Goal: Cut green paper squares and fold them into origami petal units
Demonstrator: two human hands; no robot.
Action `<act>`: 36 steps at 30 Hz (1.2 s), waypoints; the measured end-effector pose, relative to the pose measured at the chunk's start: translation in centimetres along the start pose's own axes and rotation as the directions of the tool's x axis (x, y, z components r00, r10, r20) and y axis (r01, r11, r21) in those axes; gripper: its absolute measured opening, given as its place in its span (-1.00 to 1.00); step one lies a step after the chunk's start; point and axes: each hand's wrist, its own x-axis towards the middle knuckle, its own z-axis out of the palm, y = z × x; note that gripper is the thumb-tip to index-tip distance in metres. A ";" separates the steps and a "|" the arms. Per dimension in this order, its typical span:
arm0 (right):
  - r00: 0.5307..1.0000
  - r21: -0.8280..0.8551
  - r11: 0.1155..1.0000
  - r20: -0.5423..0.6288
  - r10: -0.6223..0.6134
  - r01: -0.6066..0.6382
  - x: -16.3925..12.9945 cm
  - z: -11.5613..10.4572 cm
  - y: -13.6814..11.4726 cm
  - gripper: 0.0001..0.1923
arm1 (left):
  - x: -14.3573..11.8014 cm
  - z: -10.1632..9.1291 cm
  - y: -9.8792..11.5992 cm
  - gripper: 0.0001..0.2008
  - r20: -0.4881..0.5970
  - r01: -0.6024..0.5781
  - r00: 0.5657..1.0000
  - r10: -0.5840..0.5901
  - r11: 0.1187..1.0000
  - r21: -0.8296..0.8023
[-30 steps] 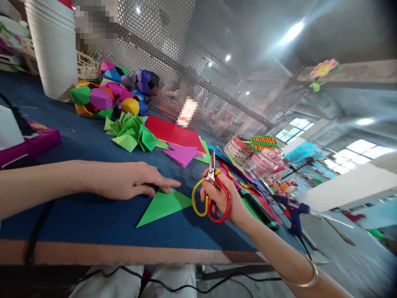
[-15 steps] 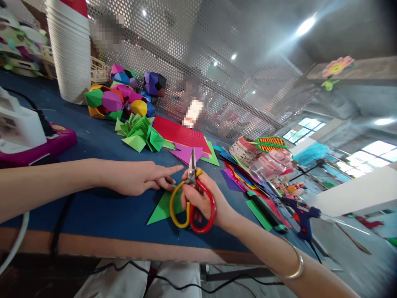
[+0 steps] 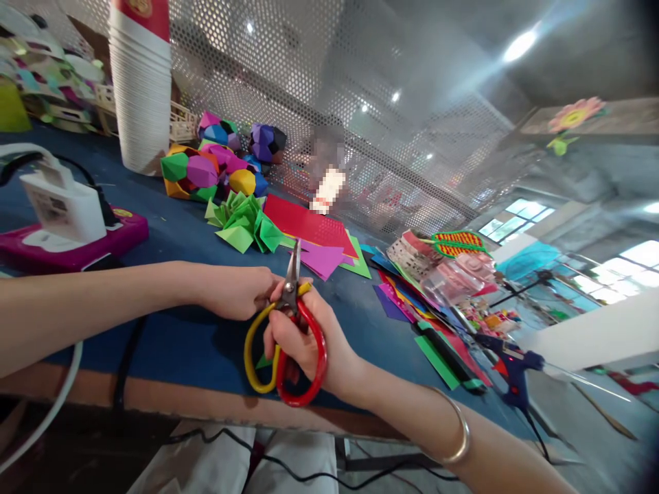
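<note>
My right hand (image 3: 329,343) is wrapped round a pair of scissors (image 3: 292,288) with one yellow and one red handle. Their blades point up and away from me and look closed. Against it, my left hand (image 3: 239,291) has its fingers curled in. Whatever those fingers grip is hidden behind the hands. A small bit of green paper (image 3: 264,361) shows through the yellow handle loop; the rest of the sheet is covered. Past the blade tips lie cut purple paper pieces (image 3: 322,259) and a red sheet (image 3: 303,223).
Folded green paper pieces (image 3: 244,223) and colourful paper balls (image 3: 206,168) sit behind my left hand, near stacked paper cups (image 3: 139,96). A purple power strip (image 3: 126,230) is at the left. Coloured sheets (image 3: 437,360) and a glue gun (image 3: 512,363) lie to the right.
My left index finger, stretched out before, is now curled in. The scissors and my right hand have come left and nearer to me. Much less of the green paper shows.
</note>
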 end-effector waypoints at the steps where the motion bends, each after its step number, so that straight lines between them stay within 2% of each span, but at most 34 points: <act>1: 1.000 0.006 1.000 0.017 -0.007 0.007 0.1 0.1 0.1 -0.73 | -0.1 0.0 0.1 -0.77 -0.009 0.007 1.000 -0.007 1.000 0.004; 8: 0.998 0.071 0.996 0.037 0.058 -0.060 -0.4 -0.9 0.4 -0.63 | -0.3 -0.2 0.3 -0.74 -0.013 0.018 1.000 -0.018 1.000 0.014; 12: 1.000 0.178 0.984 0.017 0.011 -0.014 -0.6 -1.4 -0.2 -0.64 | -0.1 -0.2 0.1 -0.62 0.031 0.015 0.999 -0.015 1.000 -0.016; 14: 1.000 0.173 0.985 0.011 -0.012 0.010 -0.5 -1.5 -0.4 -0.66 | 0.0 -0.2 0.0 -0.64 0.037 0.015 0.999 -0.016 1.000 0.018; 17: 0.999 0.127 0.992 0.043 -0.021 0.015 -0.2 -1.7 0.1 -0.73 | 0.0 -0.2 0.0 -0.76 0.036 0.053 0.998 -0.057 0.994 0.094; 20: 0.999 0.059 0.998 0.039 -0.033 0.031 0.0 -2.4 0.8 -0.77 | -0.1 -0.2 0.1 -0.77 0.028 0.068 0.997 -0.072 0.990 0.124; 24: 0.997 -0.066 0.996 -0.054 -0.057 0.054 -0.7 -4.6 1.2 -0.77 | -0.1 -0.2 -0.2 -0.54 0.069 -0.012 0.998 0.011 1.000 0.010; 27: 0.986 -0.174 0.984 -0.150 -0.069 0.042 -1.8 -6.8 1.1 -0.79 | 0.0 -0.1 -0.6 -0.35 0.117 -0.018 0.993 0.023 0.999 -0.048; 31: 0.972 -0.238 0.971 -0.231 -0.041 -0.015 -3.5 -9.5 1.0 -0.78 | -0.1 0.0 -0.7 -0.32 0.134 -0.022 0.991 0.029 0.998 -0.055; 36: 0.970 -0.377 0.925 -0.237 -0.045 -0.049 -4.2 -11.3 1.1 -0.77 | -0.4 0.3 -0.5 -0.30 0.082 -0.052 0.995 0.054 0.998 -0.020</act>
